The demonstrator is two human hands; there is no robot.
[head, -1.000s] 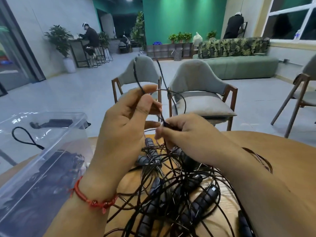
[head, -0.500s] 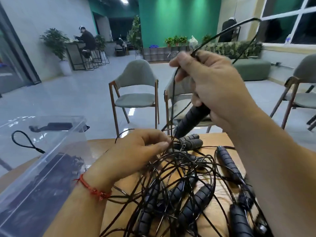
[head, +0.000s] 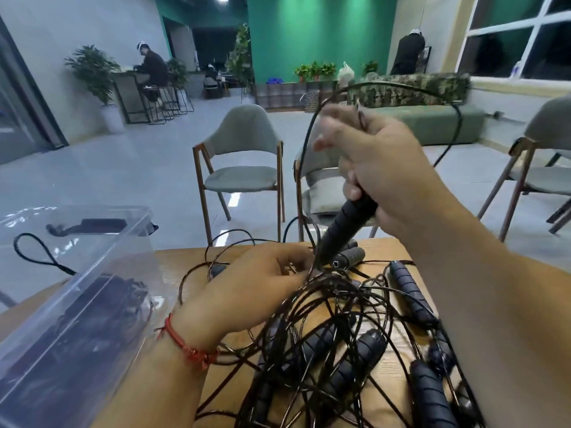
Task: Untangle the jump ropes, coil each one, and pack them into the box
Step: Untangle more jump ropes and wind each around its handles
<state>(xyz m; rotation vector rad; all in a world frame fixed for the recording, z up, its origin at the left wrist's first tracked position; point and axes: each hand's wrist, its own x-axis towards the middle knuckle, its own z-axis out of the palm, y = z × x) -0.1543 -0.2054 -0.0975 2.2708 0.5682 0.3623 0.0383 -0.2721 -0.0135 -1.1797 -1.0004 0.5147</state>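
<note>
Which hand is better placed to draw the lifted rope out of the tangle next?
Right hand: it grips the raised handle above the tangle; the left hand is low, pinching the tangle.

Black jump ropes [head: 367, 347] are lying in a big messy tangle on the table [head: 182, 257], thin cords crossing over fat bumpy handles. One handle [head: 343, 233] is sticking up & tilting, w/ the right hand [head: 386, 168] holding it, its cord [head: 398, 85] looping high above. The clear plastic box [head: 92, 273] is sitting at the left, dark ropes lying inside.

Dim indoor light from ceiling strips, floor glare, motion-blurred raised right hand [head: 380, 162], wide-angle edge distortion
</note>
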